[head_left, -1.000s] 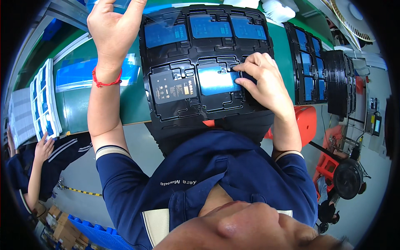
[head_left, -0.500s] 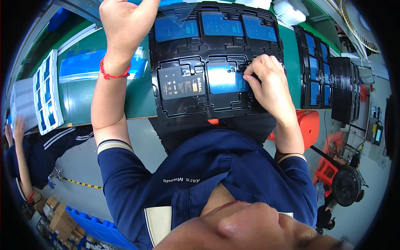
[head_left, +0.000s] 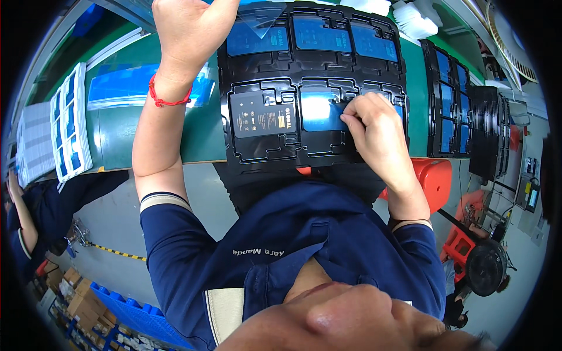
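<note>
Right hand (head_left: 377, 127), thumb and forefinger together, seems to pinch the right edge of the blue film (head_left: 320, 112), while the pocketed black tray (head_left: 257, 69) beneath likely prevents sliding.

Glossy black on the tray (head_left: 316, 69), blue on the far-row packs (head_left: 322, 40), dark grey with pale print on the near-left pack (head_left: 247, 121). Green on the surface (head_left: 114, 140), red on the wristband (head_left: 157, 100), yellow-and-black stripes along the strip (head_left: 120, 253).

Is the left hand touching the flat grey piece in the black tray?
Apart: in the head view, green table and black tray show between the left hand and the flat grey piece.
</note>
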`<state>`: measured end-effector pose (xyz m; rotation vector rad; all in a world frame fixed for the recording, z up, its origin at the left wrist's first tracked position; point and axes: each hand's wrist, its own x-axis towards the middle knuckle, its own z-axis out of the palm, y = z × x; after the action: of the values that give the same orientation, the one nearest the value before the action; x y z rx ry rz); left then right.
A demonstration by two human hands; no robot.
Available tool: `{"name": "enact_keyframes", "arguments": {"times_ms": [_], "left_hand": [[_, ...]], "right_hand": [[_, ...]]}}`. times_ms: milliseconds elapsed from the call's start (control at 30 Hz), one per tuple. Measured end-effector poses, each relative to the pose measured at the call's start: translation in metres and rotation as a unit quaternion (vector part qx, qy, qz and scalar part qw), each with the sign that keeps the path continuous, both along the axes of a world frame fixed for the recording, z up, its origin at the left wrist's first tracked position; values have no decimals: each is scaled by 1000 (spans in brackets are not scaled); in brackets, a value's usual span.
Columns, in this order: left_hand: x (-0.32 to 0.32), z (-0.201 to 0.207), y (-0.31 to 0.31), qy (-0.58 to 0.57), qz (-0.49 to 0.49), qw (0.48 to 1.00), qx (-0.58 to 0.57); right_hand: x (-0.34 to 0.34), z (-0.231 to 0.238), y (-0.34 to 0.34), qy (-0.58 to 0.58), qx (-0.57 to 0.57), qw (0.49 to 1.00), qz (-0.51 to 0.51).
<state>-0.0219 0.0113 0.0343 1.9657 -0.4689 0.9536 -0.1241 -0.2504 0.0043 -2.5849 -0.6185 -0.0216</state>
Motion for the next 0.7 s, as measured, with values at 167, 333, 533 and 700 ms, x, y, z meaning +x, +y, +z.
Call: {"name": "enact_keyframes", "arguments": {"times_ms": [167,333,533,700], "left_hand": [[9,-9,5,-54,10,998,25],[6,-7,3,-24,-4,1000,0],[11,-10,6,-68,9,997,36],[11,-9,5,-65,5,997,40]], "right_hand": [[2,8,-1,92,119,985,87],[13,0,-22,362,364,851,110],[21,-7,-32,401,405,821,-37],[26,-17,-27,338,325,877,-103]]}}
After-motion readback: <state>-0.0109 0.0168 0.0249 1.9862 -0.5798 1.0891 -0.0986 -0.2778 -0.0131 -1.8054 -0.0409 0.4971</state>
